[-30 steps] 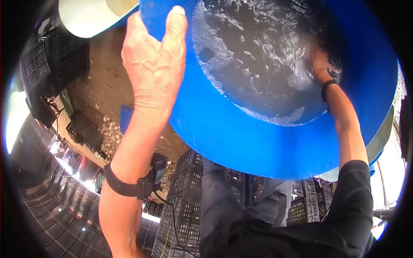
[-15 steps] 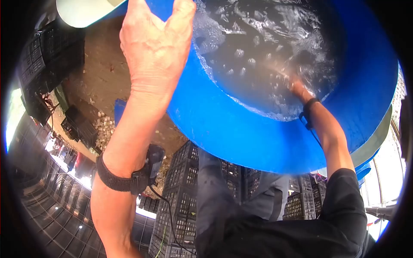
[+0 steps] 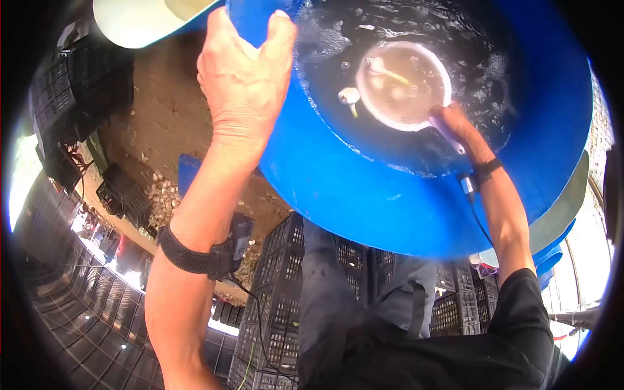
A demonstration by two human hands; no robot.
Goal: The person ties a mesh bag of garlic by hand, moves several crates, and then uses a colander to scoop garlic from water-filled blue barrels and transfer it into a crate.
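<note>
My left hand (image 3: 247,78) is closed over the rim of a big blue tub (image 3: 364,195), thumb to one side and fingers to the other. Dark, rippling water (image 3: 318,75) fills the tub's middle. In my right hand (image 3: 455,121) is the handle of a round, pale pinkish-white dipper (image 3: 448,71), level with the water surface. Cloudy water and a white bulb with a pale green stem (image 3: 387,69), like garlic, show inside it. Another such bulb (image 3: 349,97) floats just left of the dipper.
Black slatted crates (image 3: 273,286) stand below the tub by my legs. A heap of small pale pieces (image 3: 162,198) lies on the brown ground at left. A whitish container (image 3: 130,26) juts in at the upper left, and more black crates (image 3: 52,94) stand beneath it.
My right hand has come up out of the water, and the dipper with a bulb in it has surfaced. My left hand stays on the rim.
</note>
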